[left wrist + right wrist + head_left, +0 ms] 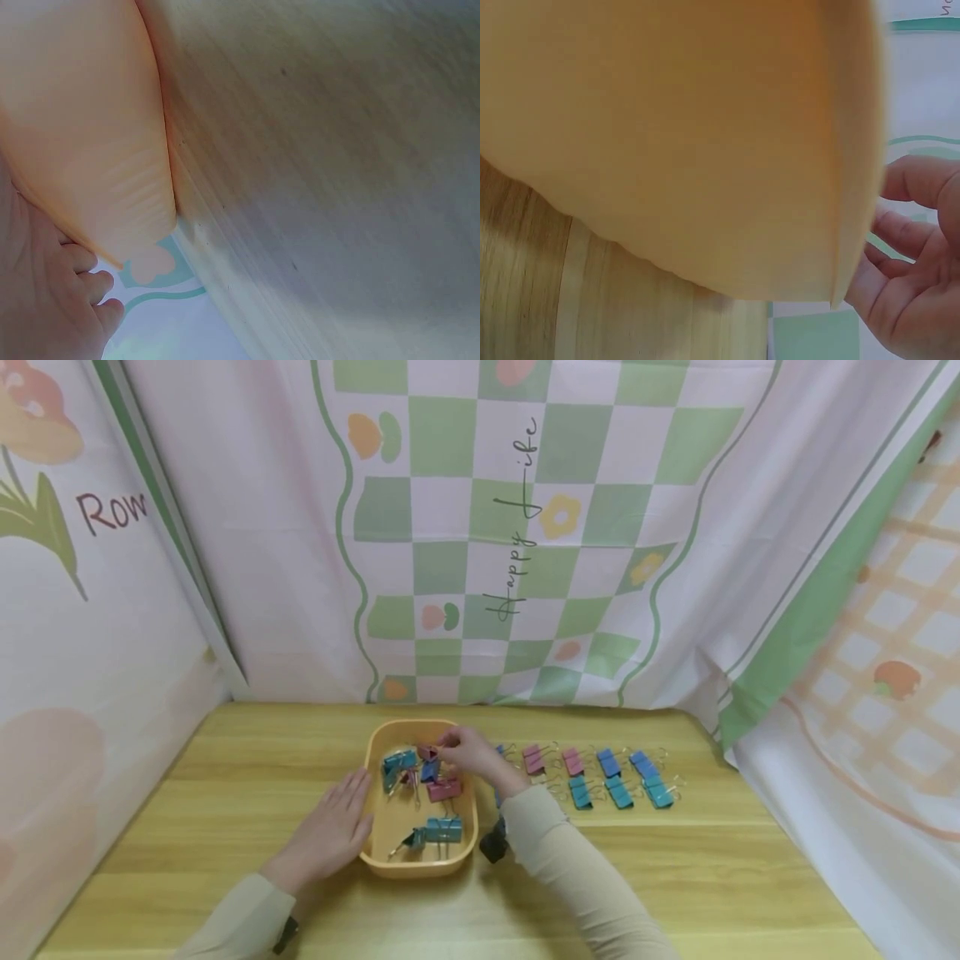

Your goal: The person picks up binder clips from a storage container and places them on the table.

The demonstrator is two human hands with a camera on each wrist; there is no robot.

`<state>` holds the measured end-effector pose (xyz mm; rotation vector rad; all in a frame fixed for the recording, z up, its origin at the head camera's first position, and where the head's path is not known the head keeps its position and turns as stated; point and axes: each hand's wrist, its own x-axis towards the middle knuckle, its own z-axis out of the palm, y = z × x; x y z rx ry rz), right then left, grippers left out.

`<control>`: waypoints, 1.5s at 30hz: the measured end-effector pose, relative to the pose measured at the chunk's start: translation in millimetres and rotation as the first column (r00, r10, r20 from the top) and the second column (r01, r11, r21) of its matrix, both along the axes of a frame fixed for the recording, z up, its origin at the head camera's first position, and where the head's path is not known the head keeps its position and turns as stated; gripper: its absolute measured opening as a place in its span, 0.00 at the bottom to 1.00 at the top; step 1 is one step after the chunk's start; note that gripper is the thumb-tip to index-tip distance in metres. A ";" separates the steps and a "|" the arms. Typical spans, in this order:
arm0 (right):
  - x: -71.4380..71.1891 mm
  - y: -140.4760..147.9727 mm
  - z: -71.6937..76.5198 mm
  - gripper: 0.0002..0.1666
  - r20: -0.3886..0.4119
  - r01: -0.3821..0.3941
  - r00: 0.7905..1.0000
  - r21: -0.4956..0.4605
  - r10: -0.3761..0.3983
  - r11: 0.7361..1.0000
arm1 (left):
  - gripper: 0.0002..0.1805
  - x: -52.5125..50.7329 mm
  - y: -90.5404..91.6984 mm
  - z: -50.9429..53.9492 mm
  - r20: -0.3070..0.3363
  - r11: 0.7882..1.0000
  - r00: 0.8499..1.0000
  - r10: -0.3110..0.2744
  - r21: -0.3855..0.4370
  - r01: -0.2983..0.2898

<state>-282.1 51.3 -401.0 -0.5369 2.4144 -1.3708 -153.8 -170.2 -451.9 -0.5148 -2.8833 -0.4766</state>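
Observation:
A yellow tray (381, 862) on the table holds several pink, blue and teal binder clips. My left hand (330, 828) lies along its left side, fingers fairly straight and touching the rim; the left wrist view shows this hand (52, 289) beside the tray's outer wall (90, 127). Over the tray's back right part, my right hand (477, 756) pinches a dark pink clip (427, 752) at its fingertips. In the right wrist view the tray wall (682, 150) hides the fingertips of this hand (922, 262) and the clip.
Right of the tray, two rows of binder clips lie on the wooden table (712, 877), pink and blue ones (608, 763) behind, teal ones (619, 792) in front. My right forearm partly covers the rows' left end. A patterned curtain (442, 510) hangs behind the table.

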 end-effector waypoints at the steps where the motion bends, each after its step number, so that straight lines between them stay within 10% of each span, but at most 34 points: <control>1: 0.1 -0.9 0.1 0.11 -0.010 0.003 1.000 0.013 -0.003 1.000 | 0.31 -0.2 0.1 -0.1 0.001 1.000 1.000 0.000 -0.001 0.000; 24: -2.2 -8.7 -5.8 0.13 -0.052 0.000 0.999 0.090 0.005 0.996 | 0.31 -1.8 -1.5 -1.9 0.007 1.000 1.000 0.003 -0.010 -0.003; 45: 1.1 -1.8 -6.8 0.16 0.069 0.063 0.996 -0.213 -0.050 0.975 | 0.30 0.2 -0.1 1.3 -0.018 1.000 1.000 -0.008 -0.001 0.008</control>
